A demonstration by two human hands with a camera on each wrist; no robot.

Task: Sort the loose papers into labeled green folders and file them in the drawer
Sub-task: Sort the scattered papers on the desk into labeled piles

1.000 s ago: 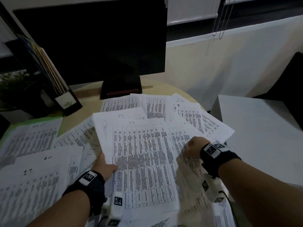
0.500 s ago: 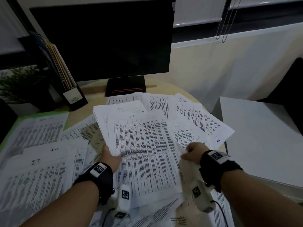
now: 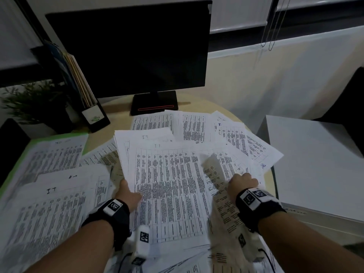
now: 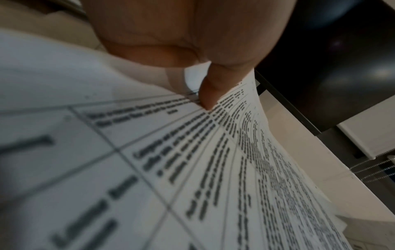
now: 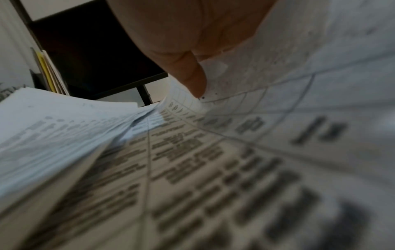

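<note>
Reading what print I can, I make out only a handwritten "IT" at the head of a loose sheet (image 3: 53,196) lying at the left of the surface (image 3: 199,104); the tables of small type on every page are too blurred to read, and so is the pale label on the black file holder (image 3: 94,117) beside the dark monitor (image 3: 134,50). My left hand (image 3: 128,194) has its grip closed on the left edge of a stack of papers (image 3: 169,186), thumb on top (the left wrist view shows a fingertip (image 4: 208,94) pressed onto the printed page). The stack's long axis runs away from me toward the monitor, its top edge farthest off. My right hand (image 3: 243,184) pinches a single sheet (image 3: 220,196) at the stack's right side, curled up and standing on edge, its long axis also running away from me. More papers fan out beneath and around. A green folder (image 3: 33,143) lies open at far left with printed pages on it. A white cabinet top (image 3: 315,164) stands at the right.
</note>
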